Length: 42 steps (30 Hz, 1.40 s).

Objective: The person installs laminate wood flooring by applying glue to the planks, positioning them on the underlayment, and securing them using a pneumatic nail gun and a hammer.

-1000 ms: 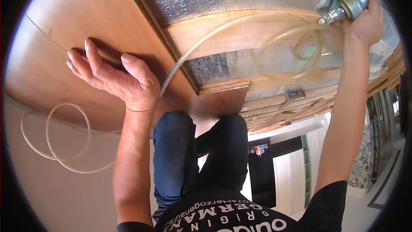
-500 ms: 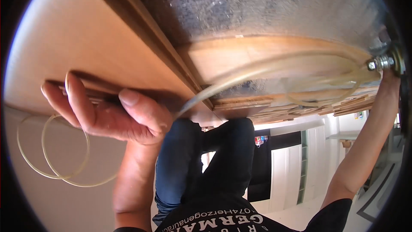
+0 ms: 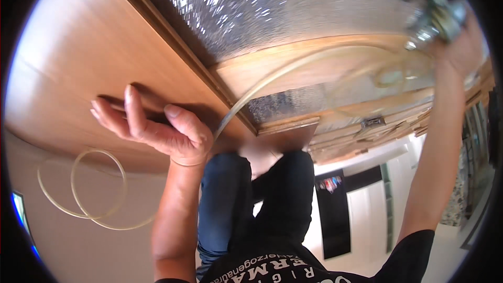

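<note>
My left hand (image 3: 157, 128) rests on a brown wooden panel (image 3: 78, 63), fingers stretched along a groove and thumb curled over a pale clear tube (image 3: 293, 68). From that palm the tube arcs up and right across a wooden strip to a blurred metal tool (image 3: 432, 8). My right hand (image 3: 463, 47) grips the tool at the upper right, arm fully stretched. More of the tube lies in loops (image 3: 97, 191) at the lower left, beyond my left wrist.
Silver foil insulation (image 3: 293, 5) fills the top between wooden frames. Stacked wooden boards (image 3: 367, 136) lie at the right. My legs in blue jeans (image 3: 251, 199) fill the middle. White cabinets and a dark screen (image 3: 335, 209) sit at the lower right.
My right hand dropped with the tool, then rose back toward the top right. My left hand stays on the panel, holding the tube. The view shifted.
</note>
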### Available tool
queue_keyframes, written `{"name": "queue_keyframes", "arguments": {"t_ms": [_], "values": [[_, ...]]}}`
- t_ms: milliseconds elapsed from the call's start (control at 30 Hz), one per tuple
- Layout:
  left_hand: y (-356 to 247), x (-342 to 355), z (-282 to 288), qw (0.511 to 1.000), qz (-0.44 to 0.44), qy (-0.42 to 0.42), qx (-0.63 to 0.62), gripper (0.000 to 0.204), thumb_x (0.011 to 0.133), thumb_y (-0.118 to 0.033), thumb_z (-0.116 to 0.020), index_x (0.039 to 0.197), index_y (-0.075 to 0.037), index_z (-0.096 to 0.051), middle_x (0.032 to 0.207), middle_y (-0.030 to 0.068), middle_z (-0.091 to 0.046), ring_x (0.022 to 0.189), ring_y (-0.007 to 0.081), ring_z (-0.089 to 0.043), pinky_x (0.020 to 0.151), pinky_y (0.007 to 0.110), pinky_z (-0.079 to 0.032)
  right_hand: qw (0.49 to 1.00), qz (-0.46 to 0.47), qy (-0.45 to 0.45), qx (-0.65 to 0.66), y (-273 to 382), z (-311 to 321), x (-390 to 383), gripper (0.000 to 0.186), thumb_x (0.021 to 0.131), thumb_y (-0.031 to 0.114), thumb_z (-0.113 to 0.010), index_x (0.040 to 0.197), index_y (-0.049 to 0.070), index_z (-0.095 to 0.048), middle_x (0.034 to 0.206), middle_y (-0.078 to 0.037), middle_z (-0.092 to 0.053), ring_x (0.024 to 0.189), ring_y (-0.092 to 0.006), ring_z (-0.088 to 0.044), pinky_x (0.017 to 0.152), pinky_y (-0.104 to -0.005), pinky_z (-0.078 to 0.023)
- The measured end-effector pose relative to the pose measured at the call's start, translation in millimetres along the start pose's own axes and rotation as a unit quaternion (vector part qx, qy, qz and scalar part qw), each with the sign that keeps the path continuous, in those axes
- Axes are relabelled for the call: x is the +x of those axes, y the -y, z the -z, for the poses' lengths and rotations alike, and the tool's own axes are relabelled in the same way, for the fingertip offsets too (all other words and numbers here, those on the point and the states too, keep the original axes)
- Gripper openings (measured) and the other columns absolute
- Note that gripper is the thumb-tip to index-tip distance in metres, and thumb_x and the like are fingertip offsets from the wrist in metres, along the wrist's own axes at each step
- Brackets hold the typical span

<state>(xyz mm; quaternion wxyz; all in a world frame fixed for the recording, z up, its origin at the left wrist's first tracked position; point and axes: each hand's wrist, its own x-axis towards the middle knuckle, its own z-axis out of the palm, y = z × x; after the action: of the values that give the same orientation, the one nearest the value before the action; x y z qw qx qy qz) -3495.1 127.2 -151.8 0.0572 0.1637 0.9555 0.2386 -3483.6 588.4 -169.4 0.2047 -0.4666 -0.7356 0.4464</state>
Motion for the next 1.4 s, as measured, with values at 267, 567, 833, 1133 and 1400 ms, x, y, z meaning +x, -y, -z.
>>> {"name": "queue_keyframes", "arguments": {"t_ms": [267, 567, 833, 1133, 1400], "values": [[-22, 3, 2, 0.989, -0.040, -0.068, 0.123, 0.051, 0.094, -0.019, -0.053, 0.143, -0.004, -0.049, 0.159, 0.0311, -0.030, 0.148, 0.0496, -0.028, 0.118, 0.064, -0.025, 0.928, 0.026, 0.132, -0.347, 55, -12, -5, 0.053, 0.077, 0.037, -0.081, 0.111, 0.000, -0.065, 0.108, -0.022, -0.073, 0.099, -0.0360, -0.071, 0.087, -0.0468, -0.056], [12, 9, -31, 0.989, 0.034, -0.092, 0.107, 0.049, 0.090, -0.034, -0.048, 0.138, -0.022, -0.051, 0.151, 0.0162, -0.039, 0.143, 0.0359, -0.034, 0.110, 0.053, -0.029, 0.964, -0.121, 0.141, 0.191, 104, 215, -252, 0.056, 0.090, 0.029, -0.072, 0.142, 0.017, -0.056, 0.131, -0.019, -0.069, 0.119, -0.0404, -0.067, 0.101, -0.0455, -0.056], [-133, -66, -30, 0.929, -0.249, 0.172, -0.215, 0.032, 0.088, -0.011, -0.062, 0.116, 0.003, -0.067, 0.112, 0.0210, -0.066, 0.099, 0.0378, -0.065, 0.092, 0.043, -0.055, 0.848, -0.458, -0.029, 0.264, 93, 361, -597, 0.045, 0.093, 0.015, -0.070, 0.132, 0.004, -0.048, 0.081, -0.005, -0.062, 0.067, -0.0143, -0.060, 0.063, -0.0301, -0.052], [-212, -221, -116, 0.862, -0.456, 0.220, -0.031, 0.013, 0.088, -0.019, -0.062, 0.096, -0.018, -0.072, 0.089, 0.0065, -0.073, 0.093, 0.0283, -0.070, 0.080, 0.043, -0.054, 0.756, -0.461, -0.031, 0.465, 7, 319, -622, 0.030, 0.096, 0.009, -0.063, 0.122, 0.002, -0.050, 0.084, -0.008, -0.059, 0.070, -0.0188, -0.060, 0.080, -0.0443, -0.059], [-213, -219, -122, 0.859, -0.458, 0.227, -0.014, 0.011, 0.084, -0.018, -0.065, 0.094, -0.018, -0.069, 0.087, 0.0041, -0.073, 0.090, 0.0260, -0.070, 0.082, 0.042, -0.053, 0.713, -0.535, -0.050, 0.450, -16, 288, -582, 0.049, 0.090, 0.002, -0.063, 0.136, 0.002, -0.045, 0.121, -0.015, -0.062, 0.074, -0.0196, -0.066, 0.083, -0.0429, -0.062]]}}
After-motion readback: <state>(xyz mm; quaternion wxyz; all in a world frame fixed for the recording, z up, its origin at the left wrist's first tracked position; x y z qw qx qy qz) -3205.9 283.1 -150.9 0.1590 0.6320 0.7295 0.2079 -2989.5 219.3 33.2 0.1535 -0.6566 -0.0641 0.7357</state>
